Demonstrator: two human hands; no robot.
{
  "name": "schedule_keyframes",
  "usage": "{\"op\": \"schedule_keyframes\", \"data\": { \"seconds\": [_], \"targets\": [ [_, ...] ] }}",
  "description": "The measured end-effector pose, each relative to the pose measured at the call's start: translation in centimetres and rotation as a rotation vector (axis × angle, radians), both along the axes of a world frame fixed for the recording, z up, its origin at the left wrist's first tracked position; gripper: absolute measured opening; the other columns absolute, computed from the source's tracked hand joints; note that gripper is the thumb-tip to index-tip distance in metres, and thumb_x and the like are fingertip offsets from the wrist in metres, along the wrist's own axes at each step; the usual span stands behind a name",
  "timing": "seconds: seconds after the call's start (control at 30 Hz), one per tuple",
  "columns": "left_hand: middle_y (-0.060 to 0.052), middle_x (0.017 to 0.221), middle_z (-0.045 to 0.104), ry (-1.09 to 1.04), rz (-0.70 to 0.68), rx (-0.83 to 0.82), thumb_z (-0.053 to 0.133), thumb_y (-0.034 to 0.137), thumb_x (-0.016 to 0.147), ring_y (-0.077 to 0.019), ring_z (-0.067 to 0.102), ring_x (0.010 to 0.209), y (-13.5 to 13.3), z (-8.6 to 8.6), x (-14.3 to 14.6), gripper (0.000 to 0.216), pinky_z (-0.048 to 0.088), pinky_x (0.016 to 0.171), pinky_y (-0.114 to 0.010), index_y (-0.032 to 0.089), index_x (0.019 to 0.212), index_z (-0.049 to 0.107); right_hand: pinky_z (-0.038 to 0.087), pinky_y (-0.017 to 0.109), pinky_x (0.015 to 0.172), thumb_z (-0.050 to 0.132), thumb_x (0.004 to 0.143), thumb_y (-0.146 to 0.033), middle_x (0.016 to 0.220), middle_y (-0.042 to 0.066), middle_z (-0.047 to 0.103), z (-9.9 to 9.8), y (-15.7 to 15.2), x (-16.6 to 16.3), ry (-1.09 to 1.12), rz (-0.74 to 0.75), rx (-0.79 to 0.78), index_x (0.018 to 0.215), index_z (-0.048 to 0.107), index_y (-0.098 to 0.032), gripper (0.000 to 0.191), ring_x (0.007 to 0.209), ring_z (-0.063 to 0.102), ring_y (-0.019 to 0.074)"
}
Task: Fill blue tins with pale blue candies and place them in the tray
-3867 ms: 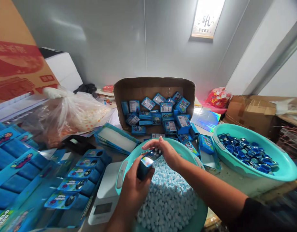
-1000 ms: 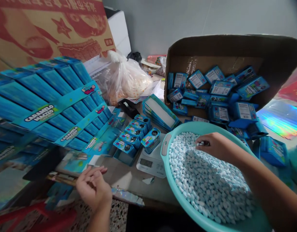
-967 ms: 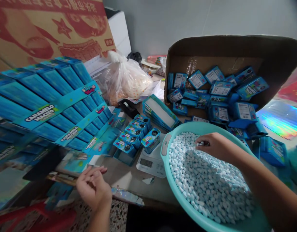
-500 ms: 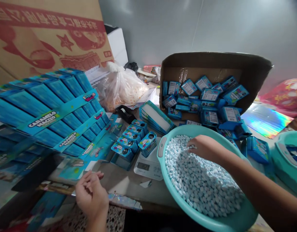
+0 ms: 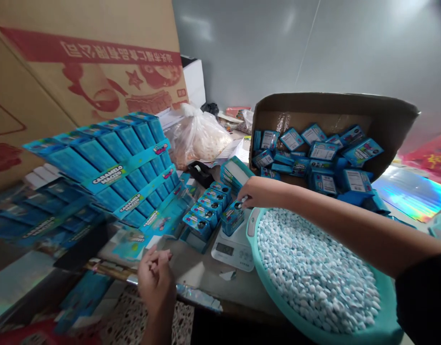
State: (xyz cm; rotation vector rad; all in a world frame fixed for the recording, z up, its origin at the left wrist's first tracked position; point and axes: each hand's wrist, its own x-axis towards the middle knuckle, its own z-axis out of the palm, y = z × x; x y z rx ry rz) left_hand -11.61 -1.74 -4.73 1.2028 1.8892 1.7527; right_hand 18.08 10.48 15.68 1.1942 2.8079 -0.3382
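Observation:
My right hand is over a small blue candy box; its fingers pinch what looks like a pale candy at the round hole on top. The box stands on a white kitchen scale, whose display digits are too blurred to read. Below my right forearm is a turquoise basin full of pale blue and white candies. My left hand hovers by the table's front edge, fingers curled closed, with nothing visible in them. Several similar boxes stand in a row left of the scale.
A tiered display of blue boxes leans at left. Behind are a black tape dispenser, stacked blue trays and a clear bag. An open carton at back right holds loose boxes. A large carton stands at back left.
My right hand has moved left, out of the candies in the basin to the top of the box on the scale. My left hand keeps its curled pose; the view has shifted.

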Motion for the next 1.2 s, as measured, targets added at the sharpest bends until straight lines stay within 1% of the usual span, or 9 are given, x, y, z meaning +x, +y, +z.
{"op": "schedule_keyframes", "data": {
  "seconds": [0.1,0.37,0.53,0.7,0.77,0.87,1.03,1.1,1.2],
  "targets": [
    [-0.006,0.091,0.069,-0.002,-0.022,-0.019,0.060,0.049,0.088,-0.0202,0.067,0.092,0.0,0.0,-0.2,0.035,0.050,0.095,-0.038,0.016,0.097,0.065,0.038,0.025,0.068,0.074,0.086,-0.018,0.090,0.008,0.077,0.0,0.7,-1.0,-0.077,0.054,0.032,0.099,0.080,-0.013,0.015,0.084,0.066,0.0207],
    [-0.006,0.092,0.068,-0.010,-0.038,-0.079,0.057,0.057,0.087,-0.0192,0.068,0.082,0.0,0.5,0.0,0.044,0.053,0.081,-0.033,0.016,0.098,0.064,0.039,0.024,0.071,0.067,0.093,-0.029,0.098,0.004,0.077,-0.3,0.2,-1.1,-0.132,0.074,0.105,0.104,0.077,-0.020,0.018,0.091,0.067,0.0203],
    [-0.006,0.091,0.069,-0.053,-0.045,-0.062,0.058,0.055,0.087,-0.0191,0.068,0.082,0.2,0.6,0.1,0.045,0.054,0.078,-0.032,0.015,0.107,0.063,0.043,0.027,0.075,0.057,0.099,-0.031,0.105,0.007,0.076,0.4,-0.4,-0.5,-0.173,0.002,0.157,0.109,0.075,-0.021,0.023,0.099,0.068,0.0245],
    [-0.005,0.091,0.070,-0.083,-0.003,-0.042,0.061,0.046,0.088,-0.0185,0.069,0.084,0.3,0.5,0.4,0.045,0.054,0.080,-0.031,0.016,0.122,0.060,0.049,0.035,0.070,0.060,0.094,-0.026,0.088,0.012,0.074,0.9,-3.2,2.9,-0.273,-0.172,0.140,0.091,0.076,-0.015,0.020,0.085,0.070,0.0320],
    [-0.005,0.092,0.070,-0.074,0.001,-0.019,0.061,0.044,0.089,-0.0180,0.069,0.084,0.4,0.4,0.4,0.042,0.055,0.081,-0.031,0.015,0.121,0.061,0.052,0.037,0.072,0.063,0.090,-0.026,0.091,0.011,0.075,0.1,-5.0,5.5,-0.294,-0.255,0.080,0.095,0.076,-0.017,0.017,0.085,0.071,0.0321],
    [-0.006,0.090,0.069,-0.086,-0.009,0.003,0.061,0.043,0.088,-0.0179,0.069,0.081,0.7,0.0,0.3,0.041,0.055,0.079,-0.032,0.014,0.118,0.061,0.054,0.043,0.089,0.061,0.089,-0.027,0.115,0.012,0.071,-2.4,-7.9,10.1,-0.239,-0.380,-0.109,0.118,0.070,-0.020,0.032,0.102,0.068,0.0325],
    [-0.007,0.089,0.070,0.060,0.034,0.005,0.062,0.040,0.089,-0.0184,0.069,0.079,0.3,-0.1,0.3,0.036,0.055,0.077,-0.033,0.013,0.113,0.064,0.047,0.047,0.106,0.054,0.093,-0.041,0.137,0.013,0.059,-7.3,-11.1,14.9,0.009,-0.461,-0.241,0.132,0.063,-0.020,0.045,0.121,0.059,0.0323],
    [-0.007,0.088,0.071,0.274,-0.001,0.089,0.064,0.033,0.088,-0.0181,0.068,0.079,0.2,1.1,0.9,0.025,0.055,0.077,-0.032,0.014,0.105,0.068,0.046,0.047,0.106,0.052,0.094,-0.045,0.136,0.013,0.060,-8.7,-11.6,15.2,0.089,-0.475,-0.273,0.129,0.065,-0.021,0.045,0.122,0.058,0.0322],
    [-0.006,0.086,0.071,0.581,-0.159,0.344,0.068,0.020,0.085,-0.0177,0.067,0.079,0.7,4.7,3.4,0.013,0.055,0.079,-0.031,0.016,0.098,0.069,0.048,0.046,0.102,0.052,0.093,-0.046,0.126,0.013,0.065,-9.7,-11.5,15.0,0.162,-0.514,-0.293,0.122,0.069,-0.019,0.043,0.114,0.061,0.0325]
  ]
}}
